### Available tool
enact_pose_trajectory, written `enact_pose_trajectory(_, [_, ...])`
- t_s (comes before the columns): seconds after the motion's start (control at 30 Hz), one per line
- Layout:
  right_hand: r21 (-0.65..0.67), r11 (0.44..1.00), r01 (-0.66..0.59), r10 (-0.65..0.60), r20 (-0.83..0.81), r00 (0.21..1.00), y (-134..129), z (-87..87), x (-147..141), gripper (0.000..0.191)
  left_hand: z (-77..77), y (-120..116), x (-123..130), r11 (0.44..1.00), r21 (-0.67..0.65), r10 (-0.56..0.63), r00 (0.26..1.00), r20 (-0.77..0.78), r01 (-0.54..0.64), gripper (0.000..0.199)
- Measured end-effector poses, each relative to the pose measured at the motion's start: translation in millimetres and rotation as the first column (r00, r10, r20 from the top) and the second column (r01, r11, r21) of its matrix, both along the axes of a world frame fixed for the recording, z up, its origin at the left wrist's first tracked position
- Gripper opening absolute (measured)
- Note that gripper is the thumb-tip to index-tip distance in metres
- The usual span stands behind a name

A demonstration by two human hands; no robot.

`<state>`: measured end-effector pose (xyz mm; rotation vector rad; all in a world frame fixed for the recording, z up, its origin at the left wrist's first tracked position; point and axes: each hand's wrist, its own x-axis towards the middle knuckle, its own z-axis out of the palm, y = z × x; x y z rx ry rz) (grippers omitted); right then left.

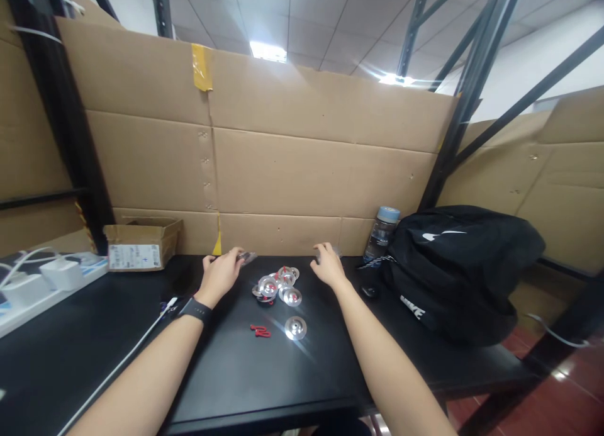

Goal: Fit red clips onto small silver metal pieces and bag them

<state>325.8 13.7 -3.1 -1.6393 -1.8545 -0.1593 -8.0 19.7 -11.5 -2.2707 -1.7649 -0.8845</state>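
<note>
My left hand [221, 275], with a dark watch on the wrist, has its fingers closed on a small clear plastic bag [248, 257] with something dark in it. On the other side, my right hand [329, 267] is curled round a piece of clear plastic [336, 251], mostly hidden by the fingers. Between the hands lies a pile of shiny metal discs [268, 286] with domed centres, like small cymbals, with red bits among them. A single disc [296, 328] lies apart, nearer me. Beside it rests a looped red cord [261, 331].
A black backpack [462, 266], a blue-capped bottle [381, 233] and a black computer mouse [369, 291] stand on the right of the black table [264, 385]. To the left are an open cardboard box [141, 247], a power strip [51, 291] and a white cable [127, 360]. A cardboard wall [283, 172] closes the back.
</note>
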Motion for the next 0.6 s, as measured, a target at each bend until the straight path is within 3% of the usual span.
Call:
enact_pose_trajectory(0.13, [0.011, 0.997, -0.080, 0.080, -0.067, 0.995, 0.6, 0.4, -8.1, 0.039, 12.9, -11.7, 5.8, 0.995, 0.089, -0.054, 0.995, 0.090, 0.046, 0.025])
enact_pose_trajectory(0.2, [0.027, 0.983, -0.182, 0.184, -0.125, 0.975, 0.1, 2.0, -16.0, 0.033, 14.1, -16.2, 14.7, 0.985, 0.134, -0.121, 0.985, 0.123, 0.104, 0.025])
enact_pose_trajectory(0.3, [0.047, 0.911, -0.410, 0.412, -0.187, 0.892, -6.0, 5.5, -37.5, 0.019, 10.8, -19.5, 29.5, 0.958, 0.182, -0.245, 0.961, 0.125, 0.220, 0.020])
enact_pose_trajectory(0.37, [0.087, 0.853, -0.515, 0.521, -0.204, 0.829, -13.7, 8.0, -56.1, 0.020, 7.5, -20.2, 37.6, 0.939, 0.187, -0.315, 0.942, 0.116, 0.290, 0.018])
enact_pose_trajectory(0.47, [0.159, 0.820, -0.550, 0.573, -0.229, 0.787, -24.6, 10.9, -79.7, 0.024, 4.1, -21.4, 46.0, 0.920, 0.185, -0.369, 0.922, 0.120, 0.344, 0.017])
enact_pose_trajectory(0.6, [0.187, 0.847, -0.498, 0.532, -0.278, 0.800, -28.0, 11.2, -88.2, 0.011, 1.5, -23.0, 51.3, 0.924, 0.150, -0.377, 0.905, 0.197, 0.352, 0.025])
